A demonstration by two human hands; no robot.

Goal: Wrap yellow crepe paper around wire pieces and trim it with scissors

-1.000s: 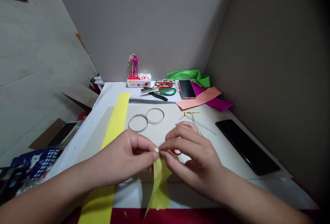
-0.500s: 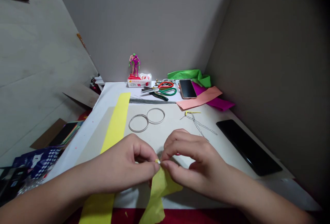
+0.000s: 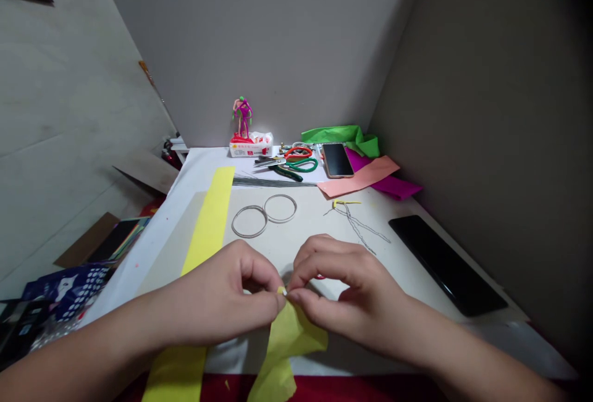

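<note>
Both my hands meet low in the middle of the white table point(image 3: 407, 254). My left hand point(image 3: 222, 297) and my right hand point(image 3: 347, 291) each pinch the top end of a crumpled strip of yellow paper point(image 3: 287, 346), fingertips touching. The strip hangs down from the pinch toward the table's near edge. A small red thing shows just behind my right fingers; I cannot make it out. A long flat yellow paper strip point(image 3: 210, 217) lies to the left of my left hand.
Two metal rings point(image 3: 264, 215) and bent thin wire point(image 3: 356, 223) lie beyond my hands. Scissors and pliers point(image 3: 291, 164), a phone point(image 3: 336, 159), green, pink and orange paper point(image 3: 365, 173) and a small figure point(image 3: 242, 117) sit at the back. A dark slab point(image 3: 447, 263) lies right.
My hands have come down and nearer to me with the yellow strip still pinched. The strip has crumpled and spread more to the right.
</note>
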